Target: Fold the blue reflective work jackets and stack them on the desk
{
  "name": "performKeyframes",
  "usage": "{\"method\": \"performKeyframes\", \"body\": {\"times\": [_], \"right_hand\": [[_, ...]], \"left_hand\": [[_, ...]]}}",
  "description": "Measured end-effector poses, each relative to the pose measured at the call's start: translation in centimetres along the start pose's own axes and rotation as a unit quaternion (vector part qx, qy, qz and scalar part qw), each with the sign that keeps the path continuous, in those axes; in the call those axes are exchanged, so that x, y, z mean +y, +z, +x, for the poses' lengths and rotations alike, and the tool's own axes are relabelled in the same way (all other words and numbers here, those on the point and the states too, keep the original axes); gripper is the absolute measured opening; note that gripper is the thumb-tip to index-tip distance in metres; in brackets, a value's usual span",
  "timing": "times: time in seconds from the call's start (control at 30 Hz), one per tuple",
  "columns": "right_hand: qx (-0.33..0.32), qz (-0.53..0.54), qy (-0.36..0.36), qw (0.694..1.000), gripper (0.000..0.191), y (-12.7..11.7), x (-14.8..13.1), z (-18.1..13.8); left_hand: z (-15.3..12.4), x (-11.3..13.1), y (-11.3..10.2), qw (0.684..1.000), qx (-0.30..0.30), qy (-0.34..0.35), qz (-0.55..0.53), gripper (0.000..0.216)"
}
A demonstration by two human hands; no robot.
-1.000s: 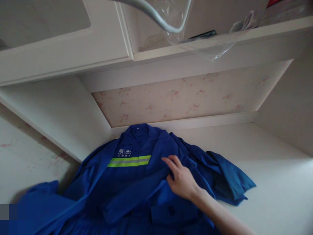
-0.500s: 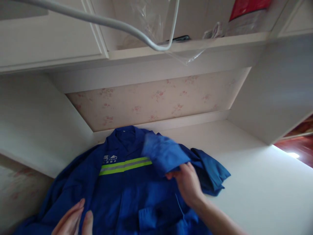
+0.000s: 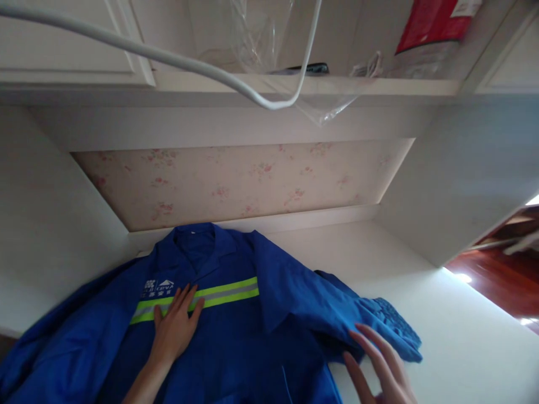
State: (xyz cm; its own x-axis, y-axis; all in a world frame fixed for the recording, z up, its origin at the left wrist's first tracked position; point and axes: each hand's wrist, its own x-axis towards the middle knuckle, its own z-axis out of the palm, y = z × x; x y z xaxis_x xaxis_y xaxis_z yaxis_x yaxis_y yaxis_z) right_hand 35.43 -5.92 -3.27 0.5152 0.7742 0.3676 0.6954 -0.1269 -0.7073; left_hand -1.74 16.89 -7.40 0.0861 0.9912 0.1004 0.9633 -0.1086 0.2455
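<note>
A blue work jacket with a yellow-green and grey reflective stripe lies spread on the white surface, collar toward the wall. My left hand rests flat on its chest, fingers spread across the stripe just below the white printed logo. Beside the sleeve on the right, my right hand has its fingers apart and holds nothing. That sleeve stretches out to the right, its gathered cuff lying on the surface. The jacket's lower part runs out of view.
Above hangs an open cabinet shelf holding a red package and a clear plastic bag that droops over its edge. A white cable crosses in front. White side panels flank the floral wallpaper.
The right hand has let go of the sleeve, which now lies extended to the right. My left hand has moved up onto the chest stripe. The view has shifted slightly.
</note>
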Motion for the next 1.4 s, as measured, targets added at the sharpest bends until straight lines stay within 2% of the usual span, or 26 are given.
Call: {"method": "performKeyframes", "body": {"times": [0.07,0.1,0.2,0.27,0.37,0.47,0.53,0.6,0.67,0.73,0.83,0.93,1.03,1.1,1.23,1.4], "right_hand": [[-0.031,-0.134,-0.137,0.981,0.048,1.1,-0.4,3.4],[-0.073,-0.179,-0.168,0.967,0.052,1.9,-0.4,5.0],[-0.223,-0.232,-0.174,0.931,0.057,5.0,-0.2,8.2],[-0.274,-0.241,-0.161,0.917,0.057,6.8,-0.1,9.1],[-0.287,-0.25,-0.151,0.912,0.059,8.2,-0.5,9.4],[-0.284,-0.255,-0.128,0.916,0.06,7.9,-1.0,9.4],[-0.253,-0.257,-0.097,0.928,0.059,7.1,-1.1,9.0],[-0.189,-0.236,-0.081,0.95,0.056,6.1,-1.2,8.1],[-0.126,-0.172,-0.095,0.972,0.051,5.0,-1.2,6.6],[-0.112,-0.074,-0.104,0.985,0.042,4.3,-1.2,4.6],[-0.199,0.042,-0.061,0.977,0.033,4.3,-1.0,1.4],[-0.273,0.064,-0.031,0.96,0.037,5.5,-0.8,-0.9],[-0.287,0.03,-0.023,0.957,0.038,6.6,-1.0,-1.9],[-0.287,0.012,-0.024,0.958,0.038,6.7,-1.3,-2.0],[-0.278,0.021,-0.053,0.959,0.038,6.1,-2.0,-1.8],[-0.263,0.046,-0.054,0.962,0.036,5.7,-2.0,-1.9]], "left_hand": [[0.5,-0.4,0.1,1.0,-0.01,-0.004,0.008,0.055],[0.8,-0.5,0.1,1.0,-0.015,-0.003,0.012,0.055],[1.6,-1.1,-0.3,0.999,-0.027,0.003,0.019,0.055],[2.3,-1.7,-0.5,0.999,-0.027,0.005,0.017,0.054],[3.3,-2.6,-0.8,1.0,-0.024,0.005,0.01,0.054],[4.0,-3.0,-1.0,1.0,-0.023,0.011,0.003,0.054],[4.0,-2.7,-1.3,1.0,-0.018,0.018,0.0,0.053],[3.4,-1.8,-2.0,1.0,-0.001,0.023,0.0,0.051],[2.2,-0.4,-2.9,0.999,0.03,0.035,-0.001,0.048],[0.4,1.5,-4.1,0.997,0.062,0.052,-0.012,0.046],[-3.7,5.0,-5.9,0.992,0.076,0.081,-0.054,0.042],[-8.6,8.5,-6.4,0.977,0.032,0.089,-0.19,0.039],[-12.4,11.1,-5.0,0.945,-0.042,0.071,-0.317,0.037],[-13.8,12.0,-3.4,0.942,-0.068,0.066,-0.322,0.036],[-14.6,12.2,-1.1,0.952,-0.057,0.082,-0.29,0.03],[-15.2,11.9,-0.5,0.957,-0.021,0.119,-0.265,0.028]]}}
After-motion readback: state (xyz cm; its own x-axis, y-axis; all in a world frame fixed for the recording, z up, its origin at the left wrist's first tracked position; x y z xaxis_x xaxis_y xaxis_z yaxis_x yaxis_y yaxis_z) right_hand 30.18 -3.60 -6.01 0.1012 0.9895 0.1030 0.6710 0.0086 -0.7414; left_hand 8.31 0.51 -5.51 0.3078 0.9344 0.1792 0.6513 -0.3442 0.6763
